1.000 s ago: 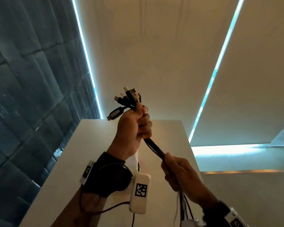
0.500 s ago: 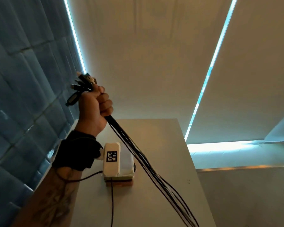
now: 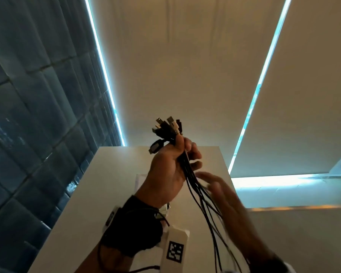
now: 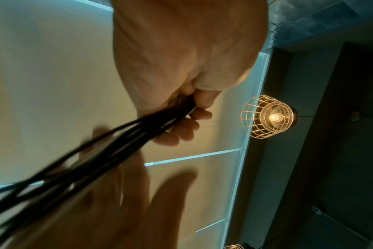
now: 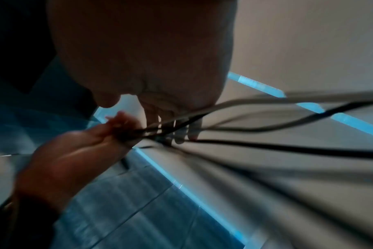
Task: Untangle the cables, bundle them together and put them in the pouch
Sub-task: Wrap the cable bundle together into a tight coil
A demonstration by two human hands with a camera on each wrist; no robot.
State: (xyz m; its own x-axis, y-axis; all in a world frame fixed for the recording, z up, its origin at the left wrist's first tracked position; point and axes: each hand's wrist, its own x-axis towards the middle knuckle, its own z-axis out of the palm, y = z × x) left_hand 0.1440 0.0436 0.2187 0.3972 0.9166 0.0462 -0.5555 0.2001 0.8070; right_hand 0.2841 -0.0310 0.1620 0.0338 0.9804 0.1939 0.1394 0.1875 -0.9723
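Observation:
Raised in front of me, my left hand (image 3: 171, 164) grips a bundle of black cables (image 3: 197, 186) just under their plug ends (image 3: 165, 129), which fan out above the fist. The strands hang down to the lower right and spread apart. My right hand (image 3: 220, 192), blurred, lies against the hanging strands below the left hand with its fingers straight. In the right wrist view those fingers (image 5: 177, 133) reach in among the cables (image 5: 266, 148), near the left hand (image 5: 74, 151). In the left wrist view the cables (image 4: 109, 148) leave the fist (image 4: 181, 67). No pouch is identifiable in any view.
A white tabletop (image 3: 106, 194) lies under the hands, with a pale object (image 3: 140, 180) half hidden behind my left wrist. A dark tiled wall (image 3: 28, 134) stands at the left. A caged lamp (image 4: 268, 116) glows on the ceiling.
A second ago my right hand gripped the cables under the left fist. The left hand then swung up and left with the bundle, and is now back at centre with the right hand open against the strands.

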